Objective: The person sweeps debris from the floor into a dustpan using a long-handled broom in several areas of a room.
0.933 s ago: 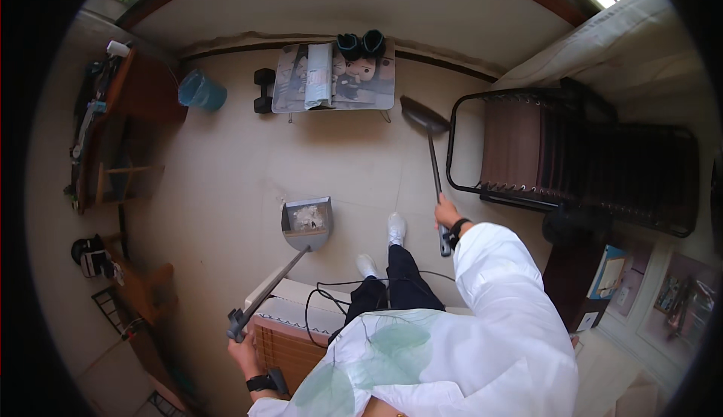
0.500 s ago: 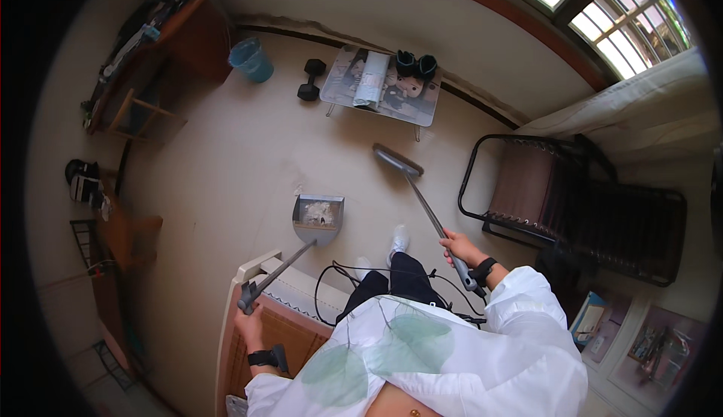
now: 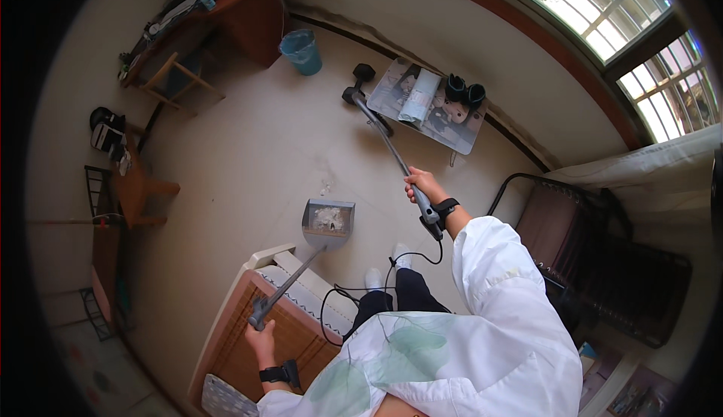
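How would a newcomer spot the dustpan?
Start at the bed, lower left; over it, the left hand grips a grey handle. Follow that up to the dustpan: unlike the broom in the right hand, it is open and holds pale debris.

Broom [image 3: 388,141] in right grip [image 3: 425,184], dustpan [image 3: 325,241] in left grip [image 3: 260,339].

Pale floor [image 3: 248,146], bounded by plain walls [image 3: 452,21]. Barred window [image 3: 626,14], brightly lit from outside, set at upper right. Wooden desk [image 3: 247,21] and low table [image 3: 388,85], placed near the walls. Dark chair [image 3: 556,217], apparently a recliner, dimly seen at right.
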